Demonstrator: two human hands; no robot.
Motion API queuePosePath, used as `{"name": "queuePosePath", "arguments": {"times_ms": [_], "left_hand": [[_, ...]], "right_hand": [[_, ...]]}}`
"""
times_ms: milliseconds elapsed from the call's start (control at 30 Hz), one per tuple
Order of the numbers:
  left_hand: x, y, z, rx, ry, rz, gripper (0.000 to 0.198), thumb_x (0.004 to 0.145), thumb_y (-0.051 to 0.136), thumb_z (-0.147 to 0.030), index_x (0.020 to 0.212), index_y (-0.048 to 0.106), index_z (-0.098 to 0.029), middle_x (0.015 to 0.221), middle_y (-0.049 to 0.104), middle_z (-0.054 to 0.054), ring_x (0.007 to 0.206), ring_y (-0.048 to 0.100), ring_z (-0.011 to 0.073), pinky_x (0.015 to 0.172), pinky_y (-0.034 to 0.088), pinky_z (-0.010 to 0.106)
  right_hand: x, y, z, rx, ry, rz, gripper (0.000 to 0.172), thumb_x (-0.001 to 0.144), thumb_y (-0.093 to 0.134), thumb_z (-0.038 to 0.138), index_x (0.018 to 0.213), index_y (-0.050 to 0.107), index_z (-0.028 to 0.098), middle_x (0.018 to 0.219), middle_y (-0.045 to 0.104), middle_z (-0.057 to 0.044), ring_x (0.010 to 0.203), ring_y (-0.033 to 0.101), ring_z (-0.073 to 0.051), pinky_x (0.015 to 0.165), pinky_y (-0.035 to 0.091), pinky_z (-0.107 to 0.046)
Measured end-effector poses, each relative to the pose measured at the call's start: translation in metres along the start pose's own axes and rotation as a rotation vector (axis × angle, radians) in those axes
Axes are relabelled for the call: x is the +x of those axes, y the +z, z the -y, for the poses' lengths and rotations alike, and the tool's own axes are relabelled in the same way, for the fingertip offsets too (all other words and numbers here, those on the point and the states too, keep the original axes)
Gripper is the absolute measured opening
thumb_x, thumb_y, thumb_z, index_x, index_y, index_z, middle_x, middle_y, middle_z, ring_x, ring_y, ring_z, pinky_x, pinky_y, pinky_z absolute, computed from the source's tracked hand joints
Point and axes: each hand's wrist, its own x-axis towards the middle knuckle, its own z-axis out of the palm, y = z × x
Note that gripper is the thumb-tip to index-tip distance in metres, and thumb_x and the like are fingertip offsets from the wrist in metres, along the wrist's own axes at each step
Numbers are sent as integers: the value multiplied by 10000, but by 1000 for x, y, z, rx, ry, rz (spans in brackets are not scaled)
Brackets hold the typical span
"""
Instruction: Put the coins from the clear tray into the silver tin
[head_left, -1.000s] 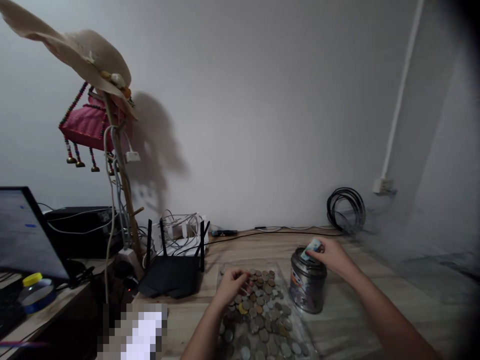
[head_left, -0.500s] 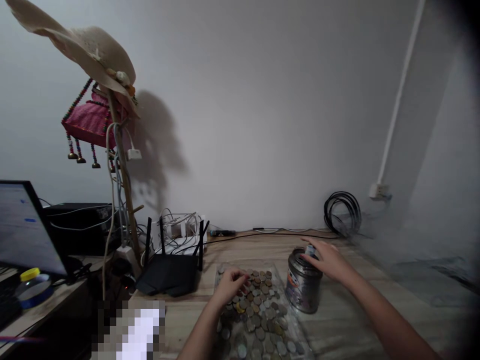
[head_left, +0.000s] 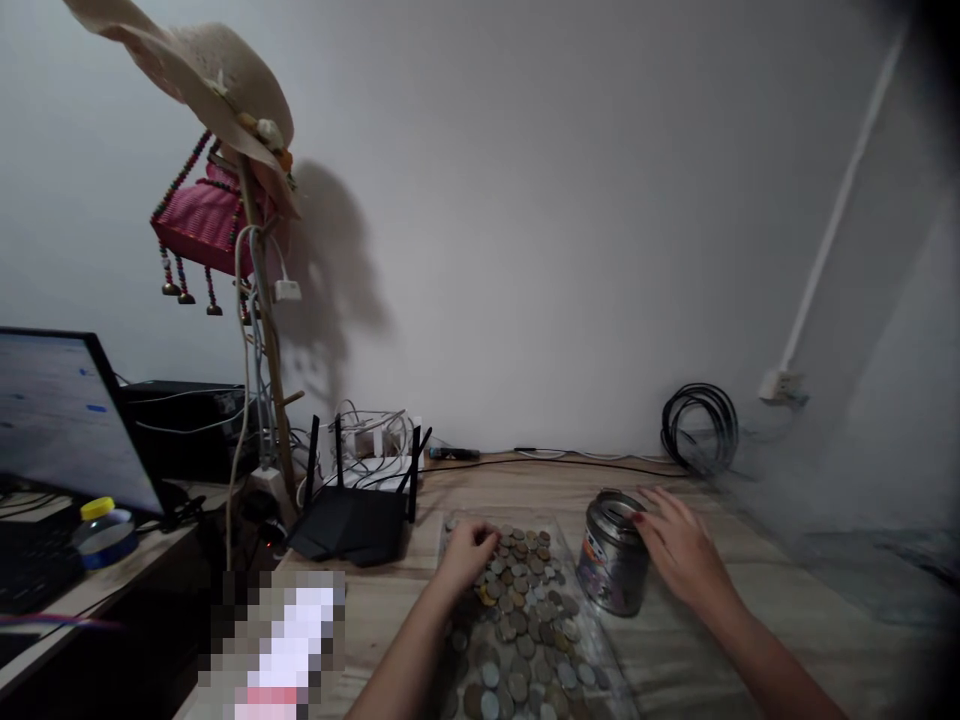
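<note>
A silver metal tin [head_left: 613, 575] with a slot in its lid and coloured printing on its side stands on the wooden table. My right hand [head_left: 686, 555] is at the tin's right side, fingers stretched out, its thumb close to the lid's rim; nothing shows in it. Many loose coins [head_left: 525, 620], mostly silver with a few golden ones, lie in a clear shallow plastic tray [head_left: 600, 650] left of the tin. Over the tray's far left part, my left hand [head_left: 471, 555] has its fingers curled together; whatever they hold, if anything, is hidden.
A black router [head_left: 352, 525] with upright antennas stands left of the tray. Behind lie tangled white cables and a coiled black cable [head_left: 699, 425] by the wall. A monitor [head_left: 71, 410] and a yellow-capped jar [head_left: 105, 540] are at far left.
The small pale bluish item in my right hand above the tin is no longer visible. My right hand has moved to the tin's right side. My left hand's fingers have curled in more.
</note>
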Motion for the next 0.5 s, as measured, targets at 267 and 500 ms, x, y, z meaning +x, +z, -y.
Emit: {"name": "queuePosePath", "arguments": {"times_ms": [267,500], "left_hand": [[2,-6,1,226,88,-161,318,776,389,-345,734,637,-150,748,635,56,716,540,156,675,371,244],[4,-17,-1,95,108,-278,350,804,336,-333,792,626,-138,823,646,72,801,563,169,715,384,247]], "right_hand": [[-12,64,105,386,-149,686,491,798,354,473,1185,487,200,1268,437,-105,1167,381,-225,966,296,-351],[-3,133,149,111,-105,868,672,734,397,540,1310,328,200,1366,278,-174,1242,212,-364,936,201,-559]]}}
